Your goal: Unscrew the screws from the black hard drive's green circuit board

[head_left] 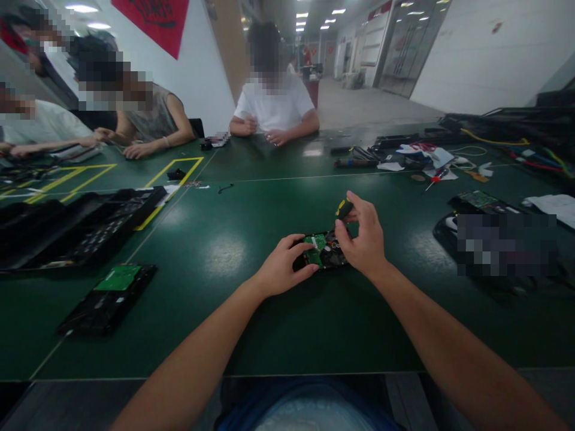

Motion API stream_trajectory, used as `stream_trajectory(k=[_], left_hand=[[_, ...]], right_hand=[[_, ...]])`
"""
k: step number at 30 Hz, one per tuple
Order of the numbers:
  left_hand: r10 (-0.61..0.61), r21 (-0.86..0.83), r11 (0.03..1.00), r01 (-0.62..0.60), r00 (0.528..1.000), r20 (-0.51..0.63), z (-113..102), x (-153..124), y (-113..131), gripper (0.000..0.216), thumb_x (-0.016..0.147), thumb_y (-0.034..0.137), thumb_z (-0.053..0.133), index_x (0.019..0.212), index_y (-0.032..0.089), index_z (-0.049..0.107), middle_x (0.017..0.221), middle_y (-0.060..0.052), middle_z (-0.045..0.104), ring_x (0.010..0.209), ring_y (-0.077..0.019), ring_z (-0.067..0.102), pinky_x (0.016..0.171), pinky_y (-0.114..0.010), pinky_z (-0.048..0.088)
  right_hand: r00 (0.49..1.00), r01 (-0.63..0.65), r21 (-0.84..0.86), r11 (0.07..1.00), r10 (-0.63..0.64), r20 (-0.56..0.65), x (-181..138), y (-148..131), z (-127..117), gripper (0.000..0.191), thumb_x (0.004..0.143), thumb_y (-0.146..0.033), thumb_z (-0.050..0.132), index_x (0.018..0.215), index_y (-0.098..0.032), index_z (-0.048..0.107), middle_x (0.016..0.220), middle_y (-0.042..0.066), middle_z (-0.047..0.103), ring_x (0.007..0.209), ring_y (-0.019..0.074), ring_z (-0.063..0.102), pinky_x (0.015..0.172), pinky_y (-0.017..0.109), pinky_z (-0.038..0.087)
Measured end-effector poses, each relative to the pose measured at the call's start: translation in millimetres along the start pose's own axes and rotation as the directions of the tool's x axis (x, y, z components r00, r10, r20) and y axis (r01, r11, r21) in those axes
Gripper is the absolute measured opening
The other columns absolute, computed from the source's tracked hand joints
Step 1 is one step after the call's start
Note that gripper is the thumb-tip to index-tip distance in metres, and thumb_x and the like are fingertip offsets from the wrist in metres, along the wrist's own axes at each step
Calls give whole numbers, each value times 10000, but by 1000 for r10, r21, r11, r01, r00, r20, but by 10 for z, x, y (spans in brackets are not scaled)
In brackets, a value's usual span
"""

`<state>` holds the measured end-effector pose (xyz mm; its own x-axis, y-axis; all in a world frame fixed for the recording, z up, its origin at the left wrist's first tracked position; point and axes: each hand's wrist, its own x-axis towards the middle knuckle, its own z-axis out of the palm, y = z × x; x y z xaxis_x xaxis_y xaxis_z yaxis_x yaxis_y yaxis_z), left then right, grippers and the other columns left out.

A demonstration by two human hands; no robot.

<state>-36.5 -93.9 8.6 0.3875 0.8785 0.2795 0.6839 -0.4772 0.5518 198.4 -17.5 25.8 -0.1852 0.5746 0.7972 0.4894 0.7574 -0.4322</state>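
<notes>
While a casing [121, 230] lies leftward, left hand [286, 263] clasps device [326, 254], right hand [365, 236] pinches screwdriver [344, 209].

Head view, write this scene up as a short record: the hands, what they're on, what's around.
Left hand: on the unit
Right hand: holding a black-and-yellow tool at the unit's right end
Unit: black, open, green board showing
Table: green
Left side: another black unit
Across: person in white

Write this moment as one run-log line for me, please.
left hand: holding open device | right hand: holding yellow-and-black tool | tool tip: not discernible | surface: green table
</notes>
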Motion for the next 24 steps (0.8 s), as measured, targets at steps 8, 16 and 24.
stream_trajectory(k=[8, 16, 24], left_hand=[[-12, -14, 1000, 12, 1000, 2, -3, 3, -2, 514, 964, 481, 716, 1421, 259, 634, 1539, -145, 501, 1430, -351, 516, 1184, -569, 478], [-17, -25, 1000, 17, 1000, -3, 4, 2, -1, 517, 964, 486, 720, 1413, 241, 641, 1528, -154, 509, 1423, -348, 525, 1183, -550, 484], [-3, -9, 1000, 3, 1000, 6, -6, -3, 1, 533, 965, 481, 720, 1428, 234, 625, 1532, -163, 502, 1422, -353, 522, 1178, -556, 485]], right_hand=[[999, -30, -45, 999, 30, -16, -9, 6, 1, 672, 977, -313, 659, 1595, -326, 396, 1347, 117, 551, 1041, 257, 643, 844, 488, 665], [1000, -11, 6, 1000, 11, 2, -10, 9, -2, 632, 1010, -281, 593, 1607, -331, 392, 1431, 122, 587, 1129, 276, 685, 946, 513, 657], [998, -28, -55, 998, 25, -57, -22, 32, 8, 641, 970, -388, 698, 1559, -324, 452, 1325, 104, 671, 955, 261, 719, 861, 498, 674]])
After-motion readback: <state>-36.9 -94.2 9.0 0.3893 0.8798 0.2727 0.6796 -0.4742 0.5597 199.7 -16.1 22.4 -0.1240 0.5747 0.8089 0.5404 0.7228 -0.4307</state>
